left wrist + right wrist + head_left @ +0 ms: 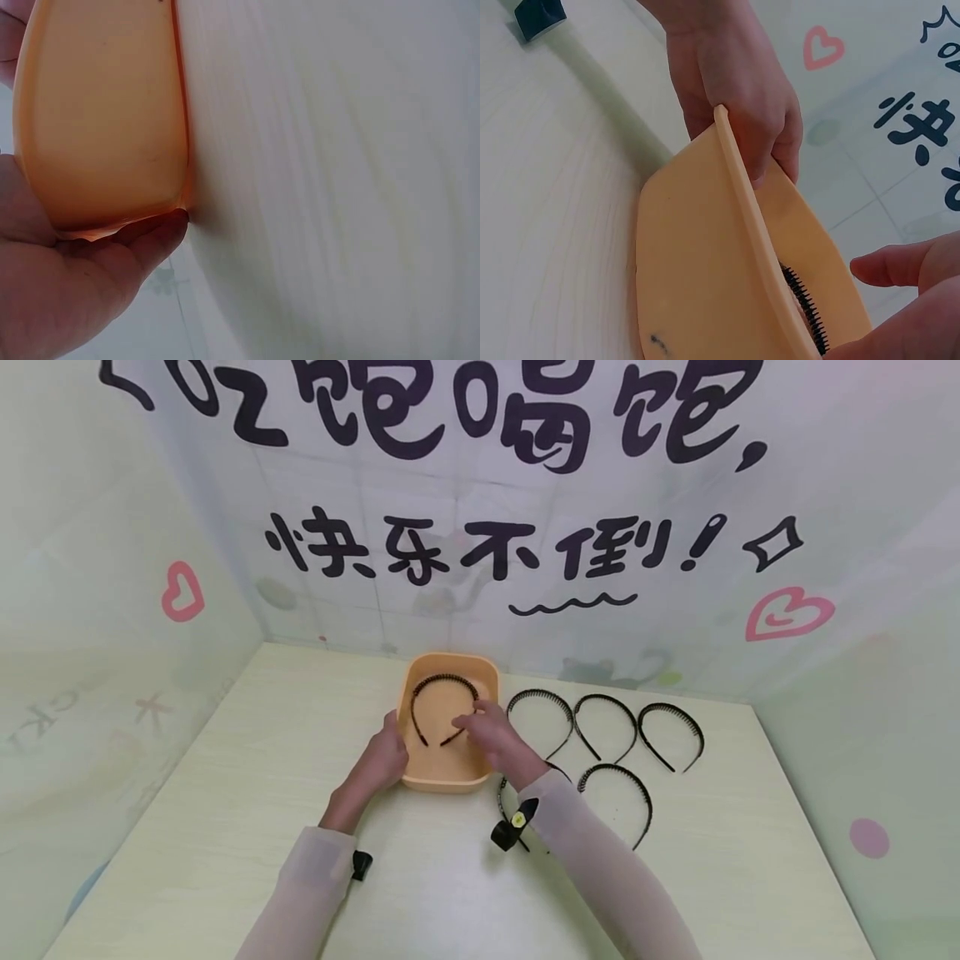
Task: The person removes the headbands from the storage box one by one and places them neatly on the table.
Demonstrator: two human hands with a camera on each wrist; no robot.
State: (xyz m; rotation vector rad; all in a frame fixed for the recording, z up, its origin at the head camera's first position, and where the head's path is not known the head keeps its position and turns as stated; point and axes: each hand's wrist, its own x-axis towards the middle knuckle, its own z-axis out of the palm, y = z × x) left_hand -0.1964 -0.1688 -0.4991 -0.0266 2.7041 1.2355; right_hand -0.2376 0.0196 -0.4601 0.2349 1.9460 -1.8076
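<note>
A peach-orange plastic bin (442, 777) stands on the table, a black toothed headband (446, 677) lying inside it. My left hand (386, 756) grips the bin's left side; in the left wrist view, its fingers (154, 240) curl against the bin's outer wall. Over the bin's right rim reaches my right hand (491, 735), beside the headband's right arm, which it partly covers. The right wrist view shows a gap between that hand's thumb (889, 266) and its other fingers, with the headband's teeth (806, 304) lower down inside the bin.
Several more black headbands lie right of the bin: a back row with one headband (603, 697) in its middle, and a front row with another (645, 797). My right wrist partly covers one front headband. Printed curtains (465, 610) enclose the table's back and sides.
</note>
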